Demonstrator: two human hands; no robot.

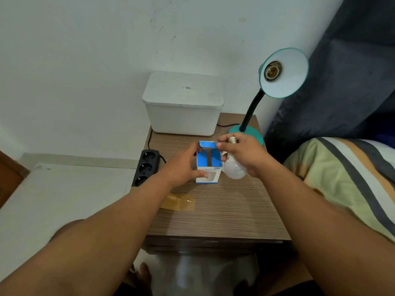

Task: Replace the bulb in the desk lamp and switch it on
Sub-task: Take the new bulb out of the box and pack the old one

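A teal desk lamp (283, 72) stands at the back right of the small wooden table (224, 210), its shade tilted toward me and its socket (272, 70) empty. My right hand (245, 154) is shut on a white bulb (234, 169), metal screw base pointing up, with a fingertip on the flap of a blue and white box (208, 165). My left hand (183, 165) grips the left side of that open box, which stands on the table.
A white lidded bin (182, 103) sits at the back of the table. A black power strip (146, 166) hangs off the left edge. A strip of brown tape (179, 202) lies near the front. A striped pillow (346, 180) lies to the right.
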